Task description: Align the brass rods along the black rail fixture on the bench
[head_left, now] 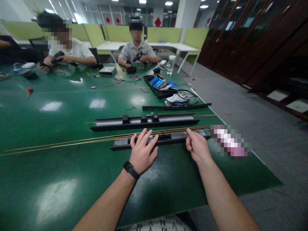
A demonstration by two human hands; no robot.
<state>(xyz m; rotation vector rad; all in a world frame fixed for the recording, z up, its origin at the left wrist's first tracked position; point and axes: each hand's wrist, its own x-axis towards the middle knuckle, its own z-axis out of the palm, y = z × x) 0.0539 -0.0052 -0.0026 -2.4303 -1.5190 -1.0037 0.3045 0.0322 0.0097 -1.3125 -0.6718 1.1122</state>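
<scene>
Several long thin brass rods (60,143) lie across the near black rail (119,147), reaching far past its left end. My left hand (142,155) rests over them with its fingers spread, touching the rods around the rail's middle. Near the rods' right part, my right hand (199,147) has its fingers curled, with the index finger and thumb pinched at a rod. Dark parts in the near rail are partly hidden by the left hand and rods. Just behind lies a second black rail (168,122) carrying black blocks (143,118), with a thin rod running along it.
Farther back are a black bar (176,107), a black tray (157,91) with blue items, gloves (178,98) and a clear cup (171,65). Two co-workers sit across the green table (79,179) holding power drills. The table's right edge is close to my right hand.
</scene>
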